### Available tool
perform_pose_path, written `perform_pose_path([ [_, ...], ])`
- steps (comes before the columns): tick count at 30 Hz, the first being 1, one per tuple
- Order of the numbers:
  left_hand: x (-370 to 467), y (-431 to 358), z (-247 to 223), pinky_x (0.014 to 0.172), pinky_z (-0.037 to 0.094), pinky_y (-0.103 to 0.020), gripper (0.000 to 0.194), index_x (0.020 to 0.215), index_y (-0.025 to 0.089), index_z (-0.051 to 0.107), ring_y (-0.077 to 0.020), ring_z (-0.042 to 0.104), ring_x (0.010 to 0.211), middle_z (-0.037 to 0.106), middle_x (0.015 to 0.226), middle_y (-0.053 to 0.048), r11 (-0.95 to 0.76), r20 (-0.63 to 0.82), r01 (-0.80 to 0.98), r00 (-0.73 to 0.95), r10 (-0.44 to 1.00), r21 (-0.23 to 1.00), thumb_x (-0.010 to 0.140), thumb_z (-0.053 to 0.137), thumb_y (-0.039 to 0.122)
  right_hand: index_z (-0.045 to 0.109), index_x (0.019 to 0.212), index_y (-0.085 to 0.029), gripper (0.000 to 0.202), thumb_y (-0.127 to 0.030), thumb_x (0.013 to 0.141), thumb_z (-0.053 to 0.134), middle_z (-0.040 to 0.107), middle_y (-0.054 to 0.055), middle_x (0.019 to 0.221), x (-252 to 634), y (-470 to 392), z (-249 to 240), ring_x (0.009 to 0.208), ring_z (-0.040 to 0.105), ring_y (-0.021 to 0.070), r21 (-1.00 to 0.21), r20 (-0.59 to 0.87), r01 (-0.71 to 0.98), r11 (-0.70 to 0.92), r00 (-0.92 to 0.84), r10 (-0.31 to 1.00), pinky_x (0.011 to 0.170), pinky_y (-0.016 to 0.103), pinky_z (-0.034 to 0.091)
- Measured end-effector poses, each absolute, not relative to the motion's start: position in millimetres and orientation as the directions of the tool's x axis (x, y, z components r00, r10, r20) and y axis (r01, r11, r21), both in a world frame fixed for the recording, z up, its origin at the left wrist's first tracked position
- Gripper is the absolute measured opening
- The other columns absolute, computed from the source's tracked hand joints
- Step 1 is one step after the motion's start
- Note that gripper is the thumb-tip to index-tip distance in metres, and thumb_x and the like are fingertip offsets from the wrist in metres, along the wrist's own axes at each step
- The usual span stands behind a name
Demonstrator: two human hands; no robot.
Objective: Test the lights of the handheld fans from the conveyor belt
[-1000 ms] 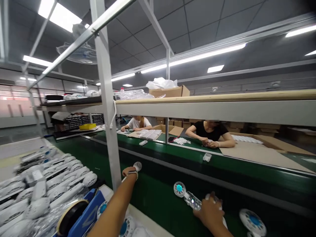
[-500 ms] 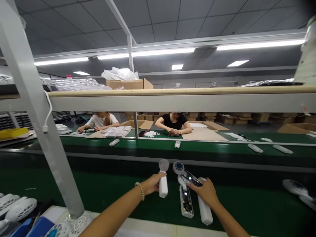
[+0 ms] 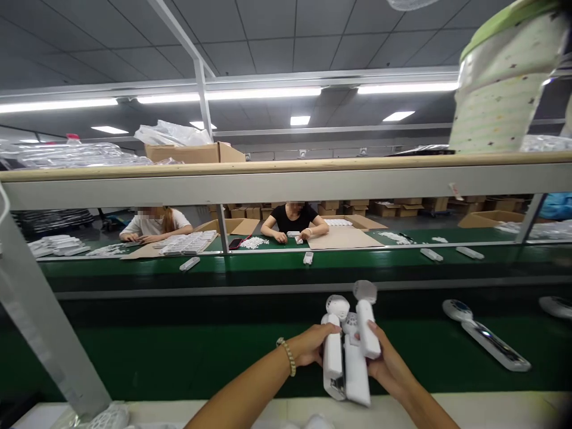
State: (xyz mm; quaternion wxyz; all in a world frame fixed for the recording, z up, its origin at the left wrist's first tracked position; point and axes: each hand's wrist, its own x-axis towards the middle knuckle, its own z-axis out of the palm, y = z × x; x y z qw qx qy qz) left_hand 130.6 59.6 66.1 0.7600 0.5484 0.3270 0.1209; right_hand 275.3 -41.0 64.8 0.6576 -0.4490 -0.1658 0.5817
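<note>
Together, white handheld fans [image 3: 356, 369] between left hand [image 3: 309, 345] and right hand [image 3: 388, 364], fingers of both half-curled, snug around handles.

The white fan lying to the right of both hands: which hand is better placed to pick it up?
The right hand, probably: it is nearer the white fan than the left hand is, though both hold other fans.

1 head-worn camera looks forward and slightly down over both hands [image 3: 346, 351], fairly near.
</note>
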Motion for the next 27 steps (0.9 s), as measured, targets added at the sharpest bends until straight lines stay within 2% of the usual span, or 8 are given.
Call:
perform_pose_path([
  [3, 168, 28, 73, 0.076, 0.042, -0.048, 0.032, 0.083, 0.019, 0.054, -0.0221, 0.053, 0.078, 0.053, 0.078, -0.003, 0.418, -0.351, 0.136, 0.793, 0.497, 0.898, 0.064, 0.061, 0.043, 0.057, 0.081, -0.020, 0.032, -0.050, 0.070, 0.060, 0.066, 0.002, 0.072, 317, -77, 71, 0.075, 0.062, 0.0258, -0.800, -0.298, -0.595, -0.069, 0.296, 0.907, 0.072, 0.041, 0.049],
  [8, 229, -36, 80, 0.078, 0.042, -0.045, 0.025, 0.082, 0.016, 0.057, -0.0197, 0.053, 0.073, 0.054, 0.075, -0.003, 0.472, -0.383, 0.163, 0.823, 0.420, 0.867, 0.064, 0.064, 0.033, 0.063, 0.082, -0.016, 0.035, -0.049, 0.071, 0.061, 0.066, 0.007, 0.079, 379, -146, 64, 0.080, 0.058, 0.0252, -0.905, -0.336, -0.389, -0.171, 0.407, 0.850, 0.068, 0.034, 0.049],
  [12, 251, -69, 85, 0.079, 0.042, -0.040, 0.026, 0.084, 0.013, 0.057, -0.0189, 0.054, 0.076, 0.055, 0.076, -0.004, 0.468, -0.360, 0.125, 0.815, 0.454, 0.875, 0.065, 0.065, 0.029, 0.064, 0.088, -0.015, 0.041, -0.050, 0.068, 0.063, 0.066, 0.009, 0.087, 406, -180, 55, 0.085, 0.058, 0.0251, -0.932, -0.328, -0.319, -0.172, 0.542, 0.774, 0.070, 0.033, 0.048],
  [15, 237, -72, 99, 0.079, 0.043, -0.037, 0.031, 0.091, 0.014, 0.056, -0.0186, 0.055, 0.083, 0.057, 0.085, -0.005, 0.435, -0.279, 0.026, 0.803, 0.527, 0.900, 0.067, 0.066, 0.031, 0.064, 0.090, -0.012, 0.047, -0.051, 0.063, 0.065, 0.066, 0.012, 0.091, 421, -191, 58, 0.087, 0.058, 0.0281, -0.964, -0.260, -0.142, -0.226, 0.686, 0.680, 0.073, 0.035, 0.046],
  [19, 177, -65, 127, 0.078, 0.045, -0.035, 0.041, 0.101, 0.017, 0.054, -0.0186, 0.057, 0.083, 0.058, 0.086, -0.004, 0.356, -0.182, -0.074, 0.754, 0.631, 0.931, 0.066, 0.071, 0.030, 0.067, 0.077, -0.011, 0.045, -0.050, 0.055, 0.068, 0.066, 0.014, 0.088, 428, -195, 76, 0.089, 0.057, 0.0349, -0.913, -0.059, 0.160, -0.375, 0.858, 0.510, 0.074, 0.039, 0.044],
  [21, 140, -67, 141, 0.079, 0.045, -0.038, 0.040, 0.106, 0.017, 0.052, -0.0209, 0.060, 0.084, 0.061, 0.087, -0.006, 0.335, -0.129, -0.137, 0.740, 0.661, 0.932, 0.071, 0.067, 0.031, 0.067, 0.080, -0.012, 0.046, -0.050, 0.054, 0.067, 0.067, 0.013, 0.086, 418, -194, 87, 0.087, 0.058, 0.0347, -0.925, -0.015, 0.194, -0.326, 0.841, 0.541, 0.069, 0.039, 0.045],
  [24, 91, -83, 155, 0.080, 0.047, -0.039, 0.035, 0.106, 0.016, 0.051, -0.0250, 0.061, 0.090, 0.061, 0.100, -0.011, 0.378, -0.078, -0.333, 0.653, 0.753, 0.864, 0.076, 0.062, 0.028, 0.065, 0.088, -0.014, 0.048, -0.046, 0.054, 0.070, 0.068, 0.009, 0.076, 383, -194, 99, 0.076, 0.061, 0.0289, -0.977, -0.021, 0.139, -0.163, 0.692, 0.722, 0.061, 0.033, 0.046],
  [27, 61, -109, 155, 0.064, 0.052, -0.031, 0.028, 0.103, 0.013, 0.050, -0.0202, 0.064, 0.075, 0.063, 0.099, -0.013, 0.475, -0.208, -0.455, 0.521, 0.828, 0.753, 0.079, 0.056, 0.028, 0.060, 0.084, -0.017, 0.040, -0.046, 0.058, 0.071, 0.064, 0.002, 0.060, 333, -196, 98, 0.056, 0.058, 0.0194, -0.997, -0.073, -0.025, -0.069, 0.439, 0.895, 0.049, 0.027, 0.043],
])
